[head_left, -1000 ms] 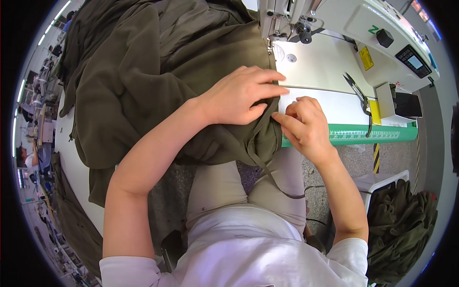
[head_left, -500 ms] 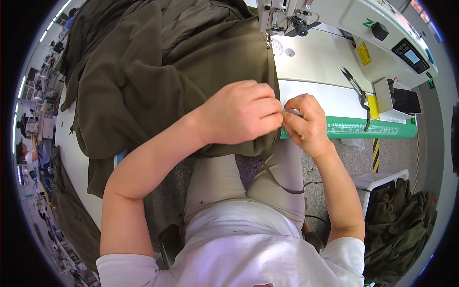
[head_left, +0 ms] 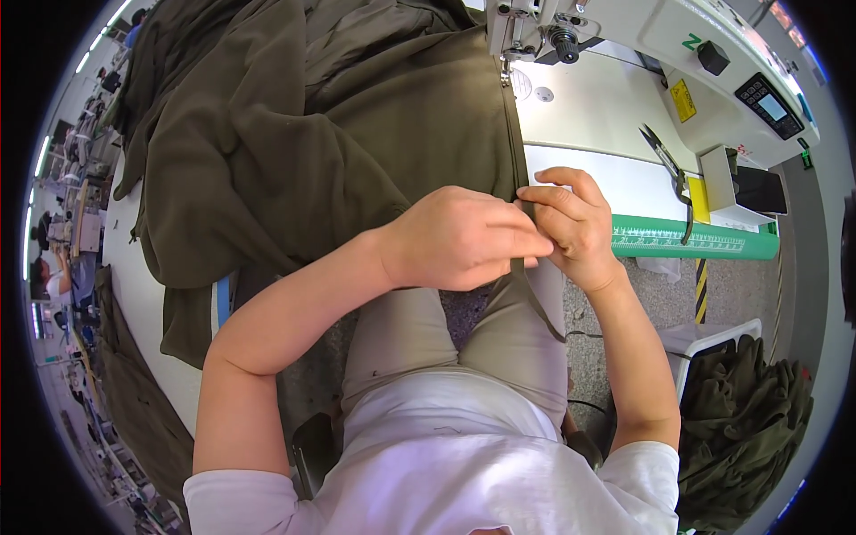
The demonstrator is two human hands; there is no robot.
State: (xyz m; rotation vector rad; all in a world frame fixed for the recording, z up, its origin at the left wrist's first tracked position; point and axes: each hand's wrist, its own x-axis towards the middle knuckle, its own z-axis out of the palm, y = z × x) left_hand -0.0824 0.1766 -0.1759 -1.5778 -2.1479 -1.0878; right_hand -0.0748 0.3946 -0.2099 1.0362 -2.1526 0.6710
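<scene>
A large olive-green garment (head_left: 339, 134) lies spread over the white sewing table (head_left: 624, 178), its right edge running up to the needle of the white sewing machine (head_left: 624, 36). My left hand (head_left: 459, 239) pinches that edge near the table's front. My right hand (head_left: 571, 223) meets it from the right, fingers closed on the same edge of the garment. A thin olive strip (head_left: 535, 299) hangs down from between both hands over my lap.
Black scissors (head_left: 667, 165) lie on the table beside a green measuring strip (head_left: 713, 241) along its front edge. A white bin holding more olive fabric (head_left: 749, 419) stands at my right. Another person (head_left: 49, 267) sits far left.
Both hands have come closer together and moved slightly up along the garment's edge; the fabric now lies flatter and straighter toward the needle.
</scene>
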